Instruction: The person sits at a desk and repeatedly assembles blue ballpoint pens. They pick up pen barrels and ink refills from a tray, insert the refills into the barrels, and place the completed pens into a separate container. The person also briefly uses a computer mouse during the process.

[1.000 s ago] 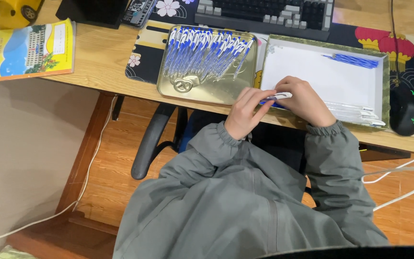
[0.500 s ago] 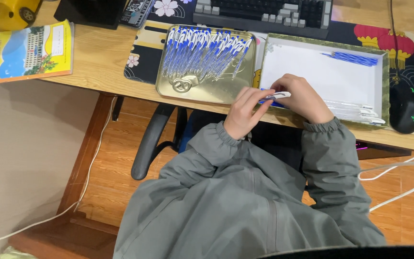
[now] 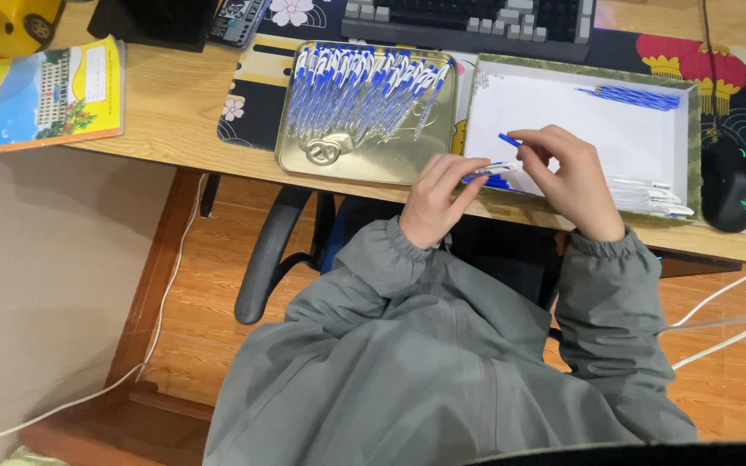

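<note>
**Both hands on one pen, above the near edge of the desk**

Left hand [image 3: 432, 200] pinching a slim white-and-blue plastic pen [image 3: 494, 169] by its left end, thumb and forefinger closed on the barrel. Right hand [image 3: 570, 177] curled round the pen's right end, fingertips pressed together on it — a small blue piece [image 3: 509, 140] sticking up just past those fingers, whether a cap or a refill tip too small to tell. Pen held roughly level, hovering over the near-left corner of a shallow white-lined cardboard tray with a green patterned rim [image 3: 691, 129].

Inside that tray: a small bundle of blue pens [image 3: 634, 97] at the far right corner, and a few clear pen barrels [image 3: 649, 195] along the near right side, well apart from the hands.

Just left of the tray, a gold-coloured rectangular metal tin lid [image 3: 295, 160], packed with a row of blue-and-white pens [image 3: 364, 86] fanned across it — a gold metal ring-shaped trinket [image 3: 325, 151] lying at its near-left part.

On the pale wooden desk [image 3: 174, 103]: a dark keyboard [image 3: 477, 22] at the far side, a black computer mouse [image 3: 733, 185] at the right, a yellow-and-blue booklet [image 3: 41, 97] far to the left. Grey jacket sleeves [image 3: 364, 267] filling the near part of the view.
</note>
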